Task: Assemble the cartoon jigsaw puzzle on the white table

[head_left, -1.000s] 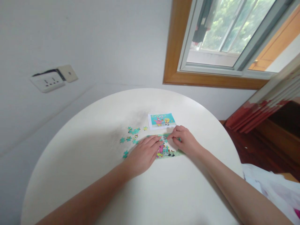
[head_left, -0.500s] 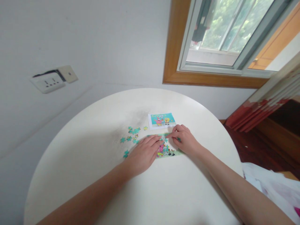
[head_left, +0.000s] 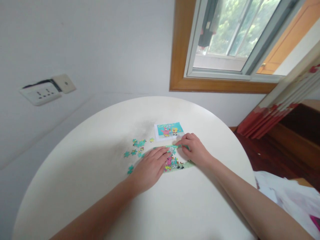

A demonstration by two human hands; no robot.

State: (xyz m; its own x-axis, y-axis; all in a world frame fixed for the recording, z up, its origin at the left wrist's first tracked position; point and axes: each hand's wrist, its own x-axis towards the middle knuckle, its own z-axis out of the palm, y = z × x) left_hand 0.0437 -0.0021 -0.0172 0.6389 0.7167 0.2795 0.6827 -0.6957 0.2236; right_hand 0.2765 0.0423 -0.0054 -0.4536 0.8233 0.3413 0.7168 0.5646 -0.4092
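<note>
A partly assembled cartoon puzzle (head_left: 174,162) lies on the white round table (head_left: 100,133), with a bare patch inside its right half. My left hand (head_left: 151,166) lies flat over its left part, fingers stretched out. At the puzzle's upper right edge is my right hand (head_left: 194,148), its fingers bent and its index fingertip at the top border; anything between the fingers is too small to make out. Just behind the puzzle lies a picture card (head_left: 170,130) of the cartoon figures. Several loose pieces (head_left: 140,144) are scattered left of the puzzle.
A wall with a socket (head_left: 43,93) stands behind the table at the left. The wood-framed window (head_left: 222,85) is at the back right, beside a red and white curtain (head_left: 270,116). White plastic bags (head_left: 285,196) lie at the right of the table.
The camera view has shifted slightly. My right index fingertip has moved a little up toward the puzzle's top border. My left hand stays on the puzzle.
</note>
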